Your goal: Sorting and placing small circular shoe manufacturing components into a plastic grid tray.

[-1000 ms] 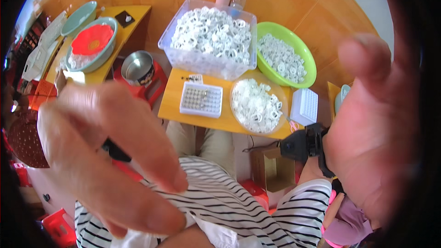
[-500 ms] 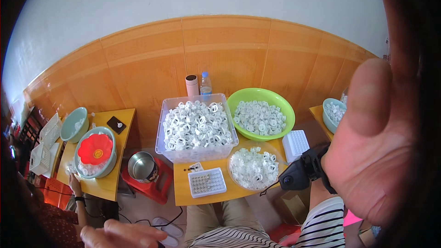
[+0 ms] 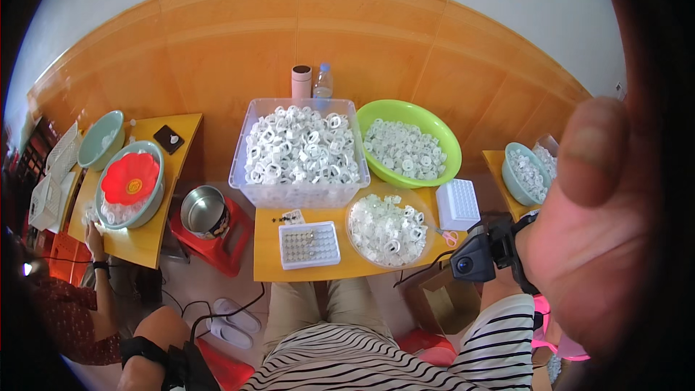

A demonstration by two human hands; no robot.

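My right hand [image 3: 590, 239] is raised very near the camera on the right, its palm side showing. Its thumb stands up apart from a finger that runs off into the dark rim; it holds nothing I can see. A strapped black camera [image 3: 474, 261] sits at that wrist. Low on the left, part of my left hand or wrist [image 3: 165, 326] shows beside a black strap; its fingers are hidden. Away from both hands, the yellow table [image 3: 347, 272] carries a clear bin [image 3: 297, 195] of white plastic rings, a shallow dish [image 3: 387, 232] of small clear-white parts and a white gridded tray [image 3: 309, 245].
A green basin [image 3: 452, 148] of white parts stands beside the bin, near a white block tray [image 3: 457, 203] and pink-handled scissors [image 3: 450, 237]. Behind are a pink flask [image 3: 301, 83] and bottle [image 3: 323, 87]. At left, a red stool [image 3: 230, 239] holds a metal pot; a co-worker's hand [image 3: 94, 235] rests near a basin.
The view has tilted down, so the tables sit higher. My left hand's spread fingers have dropped out of sight, leaving the strap area visible. My right hand stays raised.
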